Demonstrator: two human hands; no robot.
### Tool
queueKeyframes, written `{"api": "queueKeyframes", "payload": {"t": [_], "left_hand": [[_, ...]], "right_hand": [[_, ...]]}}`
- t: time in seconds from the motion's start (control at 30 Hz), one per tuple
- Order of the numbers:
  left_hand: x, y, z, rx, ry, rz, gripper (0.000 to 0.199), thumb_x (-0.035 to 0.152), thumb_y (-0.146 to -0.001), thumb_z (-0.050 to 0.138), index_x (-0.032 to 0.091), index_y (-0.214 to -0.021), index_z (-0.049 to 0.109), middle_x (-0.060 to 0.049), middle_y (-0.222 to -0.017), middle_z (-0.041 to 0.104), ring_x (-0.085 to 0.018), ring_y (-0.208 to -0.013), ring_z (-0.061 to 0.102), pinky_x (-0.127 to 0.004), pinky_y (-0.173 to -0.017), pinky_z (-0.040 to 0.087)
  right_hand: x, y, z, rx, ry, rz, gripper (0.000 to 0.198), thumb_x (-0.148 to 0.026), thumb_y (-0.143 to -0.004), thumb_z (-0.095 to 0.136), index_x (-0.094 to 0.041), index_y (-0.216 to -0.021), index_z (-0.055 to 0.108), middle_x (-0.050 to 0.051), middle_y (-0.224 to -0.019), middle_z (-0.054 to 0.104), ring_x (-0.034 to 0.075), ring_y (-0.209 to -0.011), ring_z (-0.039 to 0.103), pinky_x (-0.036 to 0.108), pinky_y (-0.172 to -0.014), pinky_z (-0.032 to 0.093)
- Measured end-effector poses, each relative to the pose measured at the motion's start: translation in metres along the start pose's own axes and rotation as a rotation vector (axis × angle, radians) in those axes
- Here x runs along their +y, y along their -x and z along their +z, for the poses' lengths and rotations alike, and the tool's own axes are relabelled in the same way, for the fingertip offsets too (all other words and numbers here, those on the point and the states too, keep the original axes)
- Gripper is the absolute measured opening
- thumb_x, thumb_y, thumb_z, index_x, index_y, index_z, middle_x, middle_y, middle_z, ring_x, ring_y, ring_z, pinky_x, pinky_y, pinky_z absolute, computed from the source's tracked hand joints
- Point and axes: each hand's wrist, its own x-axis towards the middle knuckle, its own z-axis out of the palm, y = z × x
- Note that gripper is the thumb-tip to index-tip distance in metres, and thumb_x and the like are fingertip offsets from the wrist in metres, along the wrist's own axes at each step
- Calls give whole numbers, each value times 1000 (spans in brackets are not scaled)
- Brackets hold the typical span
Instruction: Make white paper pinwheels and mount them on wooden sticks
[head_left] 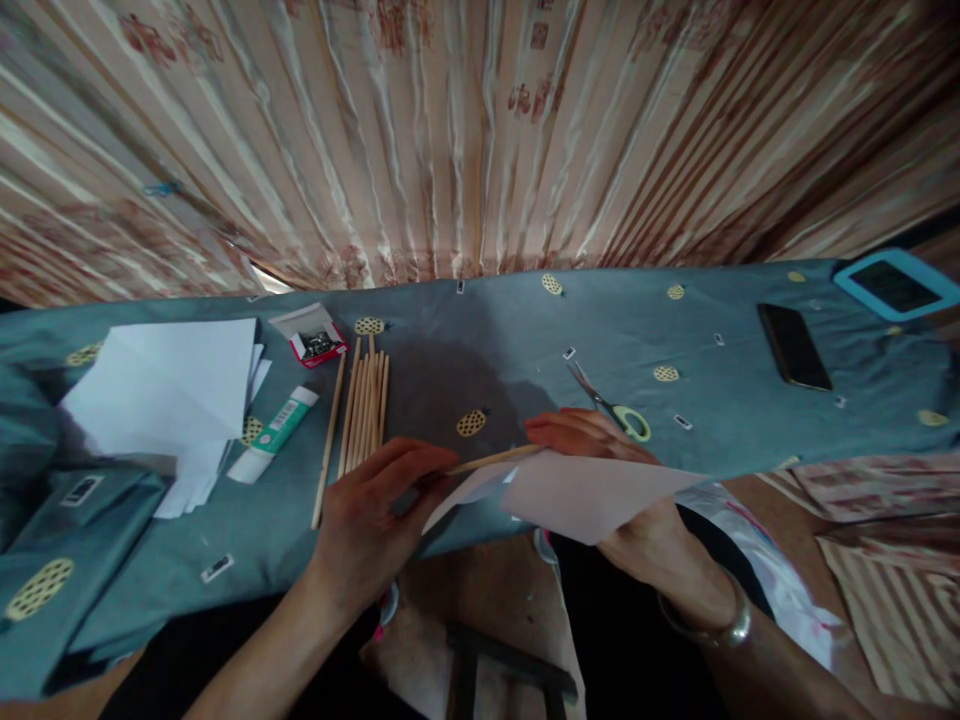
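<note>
A thin wooden stick (491, 460) spans the gap between my two hands, close above the table's front edge. A white sheet of paper (592, 495) hangs from it, bent toward me. My left hand (386, 500) pinches the stick's left end together with the paper's left corner. My right hand (607, 470) grips the stick and paper at the right; the sheet hides part of its palm and fingers. Just beyond the right hand lie scissors (626, 420) with pale yellow-green handles. A bundle of wooden sticks (366, 405) rests beyond my left hand.
White paper sheets (165, 380) are stacked at the left. Near them lie a green-and-white glue stick (274, 437) and an open red box (319, 345) of small metal pieces. A phone (793, 345) and a blue-framed device (896, 283) lie at the right. A curtain (450, 140) hangs behind the table.
</note>
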Motion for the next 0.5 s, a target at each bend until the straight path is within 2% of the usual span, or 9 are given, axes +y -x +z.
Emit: {"api": "queueKeyframes", "payload": {"t": [0.1, 0.27, 0.4, 0.5], "left_hand": [[-3, -2, -1, -63, -22, 31, 16, 23, -92, 59, 22, -96, 75, -3, -89, 75, -14, -73, 72, -21, -65, 58], [-10, -4, -4, -173, -110, 107, 21, 27, -96, 55, 20, -102, 75, -3, -82, 73, -12, -62, 67, -18, -55, 53], [-11, -2, -4, -189, -145, 165, 28, 26, -100, 46, 18, -102, 73, -3, -79, 72, -12, -64, 69, -18, -55, 52], [-11, 1, -2, -155, -195, 253, 32, 27, -103, 41, 18, -101, 72, -3, -75, 70, -12, -61, 69, -19, -56, 54]], "right_hand": [[1, 1, 2, 3, 11, -10, 39, -23, -89, 59, -23, -128, 58, 9, -120, 72, 26, -115, 67, 50, -104, 52], [2, 1, 2, -16, 25, 3, 37, -26, -92, 57, -22, -129, 57, 11, -120, 72, 27, -115, 67, 50, -105, 52], [3, -1, 2, -16, 32, -5, 38, -28, -92, 57, -23, -130, 55, 11, -120, 72, 27, -114, 68, 51, -104, 53], [3, -1, 2, 0, 32, -17, 40, -20, -90, 56, -25, -130, 53, 10, -117, 73, 27, -111, 69, 51, -101, 55]]}}
